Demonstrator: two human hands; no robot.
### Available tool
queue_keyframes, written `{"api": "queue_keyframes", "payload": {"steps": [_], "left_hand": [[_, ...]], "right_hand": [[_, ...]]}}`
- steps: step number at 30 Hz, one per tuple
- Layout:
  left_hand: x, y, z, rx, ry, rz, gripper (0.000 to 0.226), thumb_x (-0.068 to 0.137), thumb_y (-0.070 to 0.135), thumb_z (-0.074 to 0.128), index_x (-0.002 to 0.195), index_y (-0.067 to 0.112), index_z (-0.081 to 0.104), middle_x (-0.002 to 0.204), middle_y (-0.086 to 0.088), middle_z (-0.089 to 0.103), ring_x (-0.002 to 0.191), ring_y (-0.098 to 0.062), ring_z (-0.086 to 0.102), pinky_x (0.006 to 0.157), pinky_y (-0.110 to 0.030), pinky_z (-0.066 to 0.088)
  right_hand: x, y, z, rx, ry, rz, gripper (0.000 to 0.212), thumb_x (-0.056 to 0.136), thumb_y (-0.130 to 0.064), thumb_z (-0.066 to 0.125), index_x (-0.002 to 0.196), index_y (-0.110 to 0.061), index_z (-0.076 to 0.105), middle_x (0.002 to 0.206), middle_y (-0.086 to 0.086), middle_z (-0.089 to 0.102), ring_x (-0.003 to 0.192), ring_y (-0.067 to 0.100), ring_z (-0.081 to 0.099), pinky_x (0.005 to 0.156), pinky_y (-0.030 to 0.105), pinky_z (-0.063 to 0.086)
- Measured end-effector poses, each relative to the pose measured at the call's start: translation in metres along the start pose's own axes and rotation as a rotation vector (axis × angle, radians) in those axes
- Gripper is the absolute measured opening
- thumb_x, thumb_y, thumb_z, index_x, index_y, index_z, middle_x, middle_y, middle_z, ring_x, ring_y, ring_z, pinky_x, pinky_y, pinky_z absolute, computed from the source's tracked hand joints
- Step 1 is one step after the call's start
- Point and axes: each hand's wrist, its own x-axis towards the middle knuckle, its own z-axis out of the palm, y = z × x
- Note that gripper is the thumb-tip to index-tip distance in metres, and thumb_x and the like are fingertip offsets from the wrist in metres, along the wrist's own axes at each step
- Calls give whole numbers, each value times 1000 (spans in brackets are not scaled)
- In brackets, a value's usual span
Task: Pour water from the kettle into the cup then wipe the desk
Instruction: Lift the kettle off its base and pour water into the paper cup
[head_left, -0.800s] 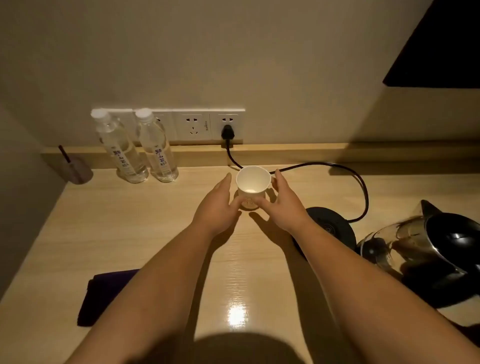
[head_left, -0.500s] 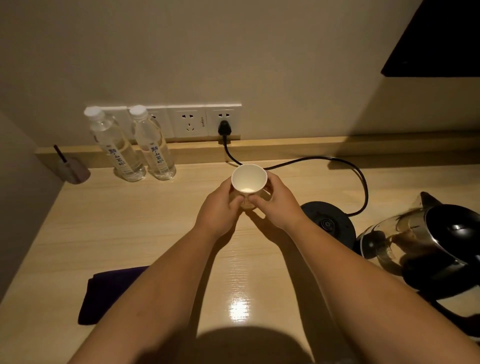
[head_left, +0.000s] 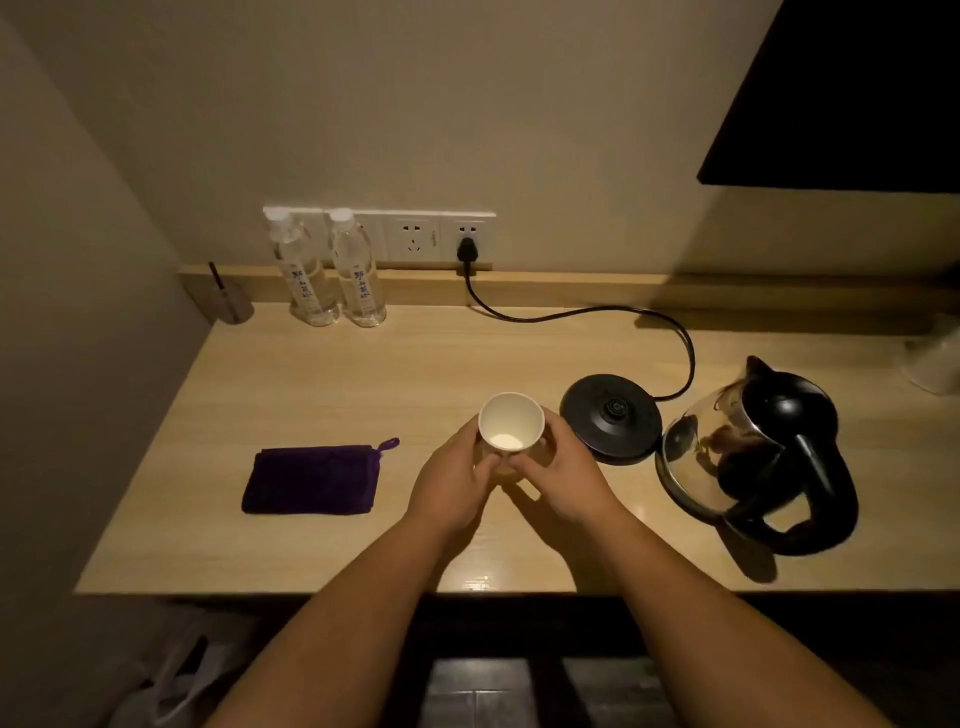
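A white paper cup (head_left: 510, 423) stands upright near the middle of the wooden desk (head_left: 363, 384). My left hand (head_left: 451, 480) and my right hand (head_left: 563, 475) wrap around its lower half from both sides. A glass kettle (head_left: 748, 452) with a black lid and handle sits on the desk to the right, off its round black base (head_left: 610, 415). A folded purple cloth (head_left: 313, 479) lies to the left of my hands.
Two water bottles (head_left: 332, 270) stand at the back by the wall sockets (head_left: 415, 236). A black cord (head_left: 597, 312) runs from the plug to the base. A small holder with a stick (head_left: 228, 301) sits in the back left corner. The desk's front edge lies under my forearms.
Both hands closed around the cup and drew it toward me, from the back of the desk to beside the kettle base. The view pulled back.
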Motion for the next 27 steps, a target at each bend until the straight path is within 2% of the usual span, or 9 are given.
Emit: {"api": "queue_keyframes", "payload": {"steps": [6, 11, 16, 19, 22, 25, 27], "left_hand": [[-31, 2, 17, -22, -32, -60, 53, 98, 28, 55, 147, 28, 35, 141, 4, 54, 126, -18, 50, 98, -30, 40], [-34, -5, 25, -39, 7, -41, 50, 98, 27, 55, 145, 26, 38, 137, 2, 57, 123, -18, 53, 91, -26, 39], [-34, -5, 25, -26, 2, -53, 52, 97, 27, 56, 146, 25, 37, 139, 2, 55, 125, -19, 51, 93, -26, 39], [-34, -8, 28, -46, -1, -48, 53, 96, 27, 58, 145, 25, 37, 140, 2, 53, 126, -18, 51, 93, -26, 39], [-33, -10, 31, -102, -15, -75, 60, 93, 29, 63, 146, 31, 34, 144, 7, 49, 129, -15, 47, 95, -26, 38], [-32, -11, 32, -243, -32, -143, 87, 82, 39, 75, 150, 35, 21, 149, 13, 41, 135, -11, 39, 101, -31, 38], [-30, -13, 33, -277, -39, -166, 104, 77, 42, 79, 154, 35, 10, 154, 12, 35, 139, -11, 34, 103, -30, 34]], "right_hand": [[-30, 13, -5, 0, -22, 69, 69, 78, -27, 78, 135, -31, 40, 124, -15, 51, 119, 8, 48, 93, 25, 39], [-34, 19, -3, 82, -27, 108, 72, 76, -21, 79, 135, -31, 39, 124, -15, 51, 117, 5, 48, 82, 14, 37], [-35, 21, 0, 112, -10, 114, 73, 76, -17, 79, 135, -32, 38, 122, -17, 50, 117, 3, 47, 78, 8, 36], [-35, 22, -1, 108, -16, 115, 75, 76, -17, 79, 135, -34, 37, 123, -17, 49, 121, 6, 46, 85, 13, 36], [-36, 20, -3, 90, -42, 120, 78, 76, -21, 79, 138, -35, 34, 133, -11, 49, 128, 11, 44, 94, 24, 39], [-39, 13, -12, -53, -97, 110, 89, 77, -34, 77, 148, -34, 22, 151, -7, 38, 137, 16, 37, 107, 36, 37], [-46, 6, -27, -207, -74, 92, 90, 83, -31, 72, 152, -29, 15, 155, -4, 31, 140, 17, 33, 108, 35, 33]]}}
